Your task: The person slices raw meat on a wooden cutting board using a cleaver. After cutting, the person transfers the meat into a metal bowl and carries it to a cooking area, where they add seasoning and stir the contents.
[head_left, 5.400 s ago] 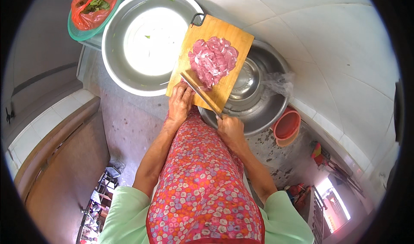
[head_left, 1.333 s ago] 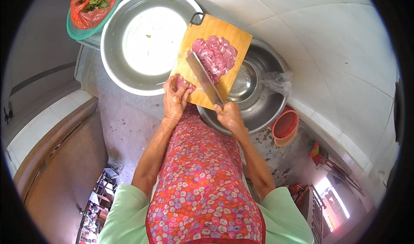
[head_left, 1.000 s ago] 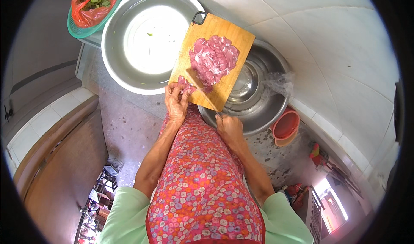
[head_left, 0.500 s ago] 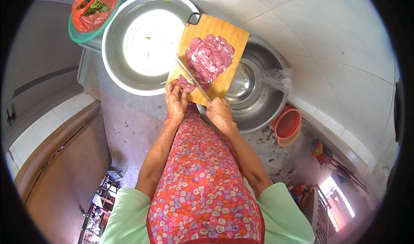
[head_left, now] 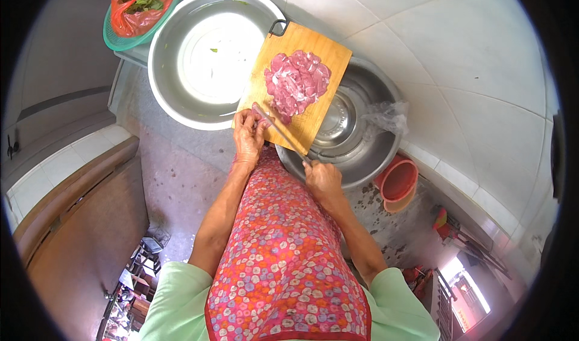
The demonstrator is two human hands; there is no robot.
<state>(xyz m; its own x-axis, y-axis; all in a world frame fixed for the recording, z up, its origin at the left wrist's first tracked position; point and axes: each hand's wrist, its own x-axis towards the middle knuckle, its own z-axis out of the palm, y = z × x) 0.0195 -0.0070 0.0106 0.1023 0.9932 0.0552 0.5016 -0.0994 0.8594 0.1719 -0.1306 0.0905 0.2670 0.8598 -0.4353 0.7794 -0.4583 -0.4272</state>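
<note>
My right hand (head_left: 323, 179) grips the handle of a knife (head_left: 282, 133), whose blade slants up and left over the near end of a wooden cutting board (head_left: 322, 48). At that near left corner my left hand (head_left: 248, 135) is closed on a small piece of raw meat (head_left: 258, 114), and the blade's tip lies against it. Farther up the board sits a heap of sliced raw meat (head_left: 297, 83). The board has a black handle at its far left corner and rests across the edges of two metal basins.
Left of the board, a large basin (head_left: 158, 75) holds water with green bits. Under its right side lies another metal basin (head_left: 386, 142) with a clear plastic bag (head_left: 386, 119). A green basket (head_left: 111, 36) carries a red bag of leaves (head_left: 137, 21). Red bucket (head_left: 399, 181) stands at right.
My right hand has drawn the knife back, down and to the right. The blade's tip has come down toward the piece in my left hand, which keeps its hold.
</note>
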